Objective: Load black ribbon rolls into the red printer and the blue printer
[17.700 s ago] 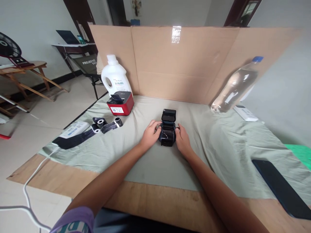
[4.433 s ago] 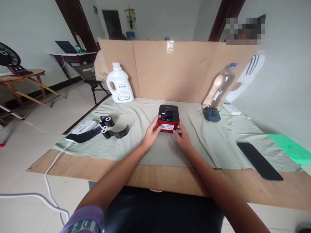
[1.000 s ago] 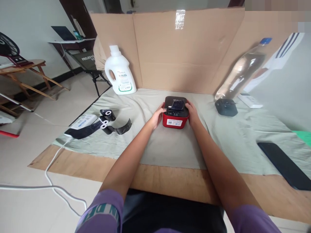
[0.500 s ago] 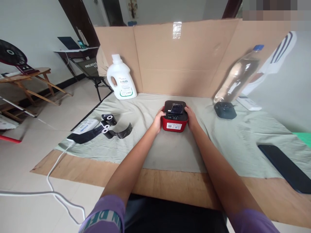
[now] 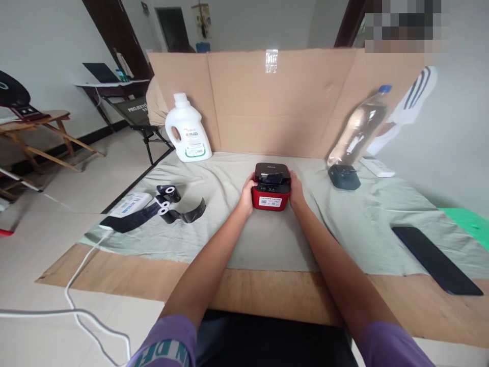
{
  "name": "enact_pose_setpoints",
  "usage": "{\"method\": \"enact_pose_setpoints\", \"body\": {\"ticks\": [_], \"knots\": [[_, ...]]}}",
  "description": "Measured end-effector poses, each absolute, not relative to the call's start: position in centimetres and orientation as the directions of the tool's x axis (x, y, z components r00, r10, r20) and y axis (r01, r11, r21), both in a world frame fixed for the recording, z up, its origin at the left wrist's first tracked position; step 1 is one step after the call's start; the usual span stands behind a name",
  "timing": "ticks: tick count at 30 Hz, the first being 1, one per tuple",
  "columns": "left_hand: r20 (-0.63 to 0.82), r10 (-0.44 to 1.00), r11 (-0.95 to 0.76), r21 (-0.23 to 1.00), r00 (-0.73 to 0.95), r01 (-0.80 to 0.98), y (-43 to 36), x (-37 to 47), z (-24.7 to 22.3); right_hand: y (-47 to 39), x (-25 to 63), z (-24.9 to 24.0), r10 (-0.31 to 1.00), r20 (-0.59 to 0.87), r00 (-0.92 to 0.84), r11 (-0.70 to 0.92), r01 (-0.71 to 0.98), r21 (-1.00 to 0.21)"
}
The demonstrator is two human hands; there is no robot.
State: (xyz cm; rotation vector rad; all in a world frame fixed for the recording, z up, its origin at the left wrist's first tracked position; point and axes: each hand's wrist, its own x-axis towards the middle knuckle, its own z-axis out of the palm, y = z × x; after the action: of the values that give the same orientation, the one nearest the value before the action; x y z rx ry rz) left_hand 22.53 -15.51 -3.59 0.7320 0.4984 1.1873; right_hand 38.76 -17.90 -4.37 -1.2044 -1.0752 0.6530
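A small red and black label printer (image 5: 272, 201) sits on the cloth in front of me, a white sticker on its near face. Its black lid (image 5: 272, 169) stands slightly raised at the front, and a short piece of dark, shiny strip (image 5: 272, 178) pokes out of the gap. My left hand (image 5: 248, 194) is closed around the printer's left side, thumb by the lid's edge. Against the right side presses my right hand (image 5: 297, 190), its fingers mostly hidden behind the printer. To the left lie several black paper rolls (image 5: 168, 204), one strip partly unrolled.
A white detergent jug (image 5: 190, 133) and a clear bottle (image 5: 357, 130) stand before a cardboard screen (image 5: 275, 107). A black device (image 5: 344, 177) sits by the bottle, a phone (image 5: 435, 259) at right. A white power bank-like box (image 5: 132, 205) with cable lies left. A person is behind the screen.
The printer's lid has come up at its front edge, where it lay flat before. Both hands stay on the printer's sides. The whole view has shifted slightly.
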Motion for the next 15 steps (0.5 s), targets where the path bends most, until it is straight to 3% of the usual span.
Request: {"method": "enact_pose_setpoints", "body": {"ticks": [3,7,11,15], "knots": [[0.035,0.933,0.229,0.71,0.358,-0.665,-15.8,22.3,-4.2,-18.4,38.6,-3.7,0.847,0.288,0.447,0.275,0.095,-0.957],[0.041,0.942,0.206,0.714,0.334,-0.669,-15.8,22.2,-4.7,-19.0,39.8,-1.7,0.802,0.441,0.402,0.288,0.386,-0.876],[0.052,0.95,0.181,0.711,0.308,-0.679,-15.8,22.3,-4.7,-17.9,41.5,1.3,0.862,0.497,0.098,0.261,0.755,-0.602],[0.037,0.955,0.183,0.708,0.294,-0.682,-15.8,22.2,-4.7,-15.1,41.0,3.6,0.937,0.244,-0.25,0.332,0.851,-0.406]]}}
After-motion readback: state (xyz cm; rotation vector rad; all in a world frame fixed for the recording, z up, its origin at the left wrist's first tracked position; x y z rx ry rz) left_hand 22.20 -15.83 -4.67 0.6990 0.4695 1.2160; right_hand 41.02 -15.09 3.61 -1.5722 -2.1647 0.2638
